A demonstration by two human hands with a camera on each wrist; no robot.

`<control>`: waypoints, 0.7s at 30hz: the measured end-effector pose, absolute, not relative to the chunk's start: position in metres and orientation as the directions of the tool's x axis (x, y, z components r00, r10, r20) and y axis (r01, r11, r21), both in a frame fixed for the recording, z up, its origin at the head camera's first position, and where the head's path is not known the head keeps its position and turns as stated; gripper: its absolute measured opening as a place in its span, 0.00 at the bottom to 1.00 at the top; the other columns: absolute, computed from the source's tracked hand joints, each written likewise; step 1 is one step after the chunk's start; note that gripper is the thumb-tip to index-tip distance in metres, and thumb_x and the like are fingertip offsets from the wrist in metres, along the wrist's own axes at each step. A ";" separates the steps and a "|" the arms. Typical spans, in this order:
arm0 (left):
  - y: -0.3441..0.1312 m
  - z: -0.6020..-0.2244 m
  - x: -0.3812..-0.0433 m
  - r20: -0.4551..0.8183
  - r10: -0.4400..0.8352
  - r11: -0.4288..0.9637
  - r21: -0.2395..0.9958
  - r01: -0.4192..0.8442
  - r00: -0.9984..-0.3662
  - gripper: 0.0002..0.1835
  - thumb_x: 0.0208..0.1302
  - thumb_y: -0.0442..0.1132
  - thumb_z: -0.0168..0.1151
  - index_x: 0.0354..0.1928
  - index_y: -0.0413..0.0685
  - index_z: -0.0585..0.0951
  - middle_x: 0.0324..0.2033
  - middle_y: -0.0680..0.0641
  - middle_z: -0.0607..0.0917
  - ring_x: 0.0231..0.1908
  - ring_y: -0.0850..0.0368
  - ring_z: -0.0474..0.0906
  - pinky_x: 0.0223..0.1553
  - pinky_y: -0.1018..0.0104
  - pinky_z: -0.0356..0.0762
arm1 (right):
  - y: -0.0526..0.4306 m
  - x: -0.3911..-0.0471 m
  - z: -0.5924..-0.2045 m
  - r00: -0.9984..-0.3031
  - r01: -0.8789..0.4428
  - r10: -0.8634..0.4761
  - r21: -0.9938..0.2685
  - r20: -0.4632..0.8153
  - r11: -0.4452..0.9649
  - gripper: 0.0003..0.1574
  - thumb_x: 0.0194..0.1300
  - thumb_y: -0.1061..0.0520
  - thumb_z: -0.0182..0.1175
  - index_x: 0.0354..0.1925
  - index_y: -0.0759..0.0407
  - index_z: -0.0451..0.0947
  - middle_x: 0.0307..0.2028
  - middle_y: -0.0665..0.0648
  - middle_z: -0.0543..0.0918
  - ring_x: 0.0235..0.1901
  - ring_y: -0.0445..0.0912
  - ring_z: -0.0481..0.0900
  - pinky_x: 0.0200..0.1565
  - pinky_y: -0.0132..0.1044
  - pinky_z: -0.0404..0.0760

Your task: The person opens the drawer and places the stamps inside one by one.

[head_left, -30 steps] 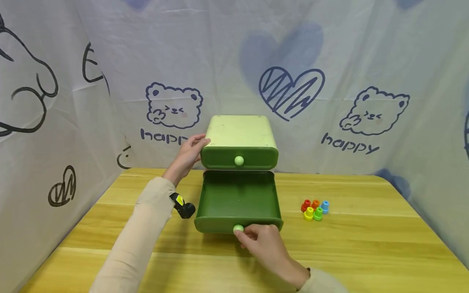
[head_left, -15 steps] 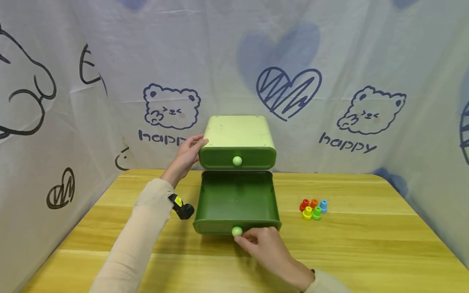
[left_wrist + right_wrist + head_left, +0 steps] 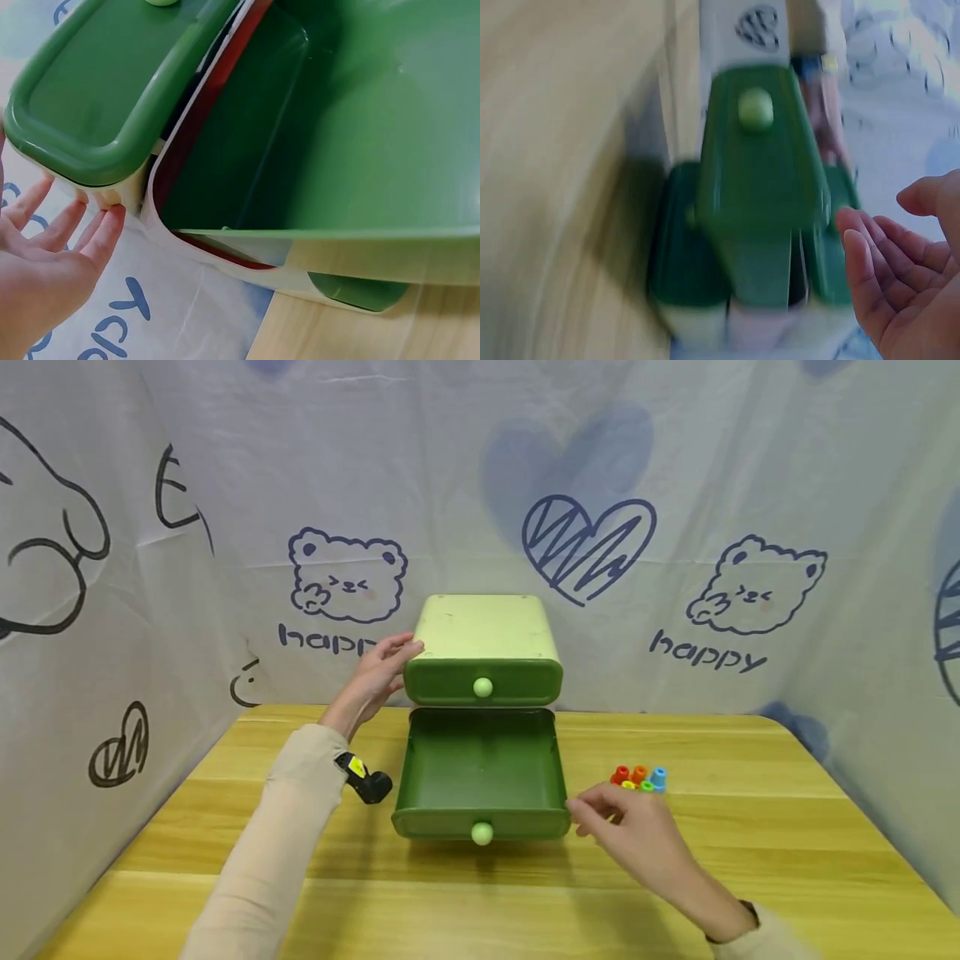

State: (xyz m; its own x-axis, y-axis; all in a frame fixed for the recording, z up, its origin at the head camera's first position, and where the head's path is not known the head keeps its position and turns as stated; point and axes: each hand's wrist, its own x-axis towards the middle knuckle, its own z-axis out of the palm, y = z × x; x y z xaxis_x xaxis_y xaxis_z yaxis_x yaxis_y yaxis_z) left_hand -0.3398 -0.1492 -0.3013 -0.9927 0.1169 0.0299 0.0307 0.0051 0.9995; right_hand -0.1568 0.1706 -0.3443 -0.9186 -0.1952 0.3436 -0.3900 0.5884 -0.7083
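Note:
A small drawer cabinet (image 3: pixel 486 625) with a pale yellow-green top stands on the table. Its top drawer front (image 3: pixel 450 683) is closed, and the drawer (image 3: pixel 480 760) below it is pulled out, with nothing lying in it. My left hand (image 3: pixel 372 681) rests its fingertips against the cabinet's left side near the top; the left wrist view shows the fingers extended there. Off the pale green knob (image 3: pixel 482 833), my right hand (image 3: pixel 637 831) is in the air by the drawer's right front corner, fingers loosely bent, holding nothing. In the right wrist view a lower drawer front (image 3: pixel 686 240) also shows, blurred.
Several small coloured pegs, among them a blue peg (image 3: pixel 657 779) and a red peg (image 3: pixel 619 775), stand on the wooden table (image 3: pixel 750 827) behind the right hand, partly hidden by it. A printed cloth (image 3: pixel 465 485) hangs behind and at both sides.
My right hand has let go of the open drawer's knob and moved right, towards the pegs. The left hand stays against the cabinet and the drawer stays pulled out.

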 end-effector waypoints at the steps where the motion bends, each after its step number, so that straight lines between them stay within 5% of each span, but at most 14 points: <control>1: -0.149 -0.301 -0.340 0.028 0.122 0.002 1.000 0.029 -0.992 0.36 0.69 0.47 0.57 0.73 0.45 0.57 0.67 0.39 0.60 0.66 0.45 0.61 0.64 0.54 0.65 | 0.179 -0.161 -0.344 -0.928 -0.361 -0.162 -0.706 0.335 0.610 0.08 0.65 0.56 0.63 0.33 0.58 0.85 0.22 0.45 0.82 0.22 0.38 0.78 0.23 0.31 0.80; 11: -0.152 -0.298 -0.340 0.014 0.147 0.029 0.999 0.018 -0.989 0.36 0.69 0.45 0.57 0.74 0.44 0.54 0.69 0.38 0.58 0.67 0.43 0.58 0.65 0.53 0.63 | 0.247 -0.206 -0.372 -0.929 -0.279 -0.068 -0.571 0.363 0.772 0.12 0.63 0.62 0.64 0.43 0.70 0.82 0.36 0.62 0.85 0.36 0.55 0.82 0.31 0.41 0.81; 21: -0.150 -0.300 -0.341 0.020 0.151 0.066 0.997 0.030 -0.988 0.37 0.70 0.46 0.54 0.74 0.43 0.53 0.70 0.39 0.57 0.69 0.45 0.55 0.67 0.52 0.60 | 0.275 -0.230 -0.398 -0.941 -0.246 -0.038 -0.599 0.337 0.762 0.18 0.65 0.61 0.62 0.49 0.72 0.80 0.42 0.68 0.83 0.44 0.61 0.80 0.42 0.55 0.80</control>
State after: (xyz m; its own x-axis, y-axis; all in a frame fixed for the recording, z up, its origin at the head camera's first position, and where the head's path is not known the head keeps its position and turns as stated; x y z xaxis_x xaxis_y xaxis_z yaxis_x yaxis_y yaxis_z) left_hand -0.3408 -0.1500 -0.2999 -0.9883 0.1515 0.0200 0.0303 0.0664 0.9973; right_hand -0.2303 0.2753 -0.3984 -0.9406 -0.0381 0.3374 -0.2457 0.7621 -0.5991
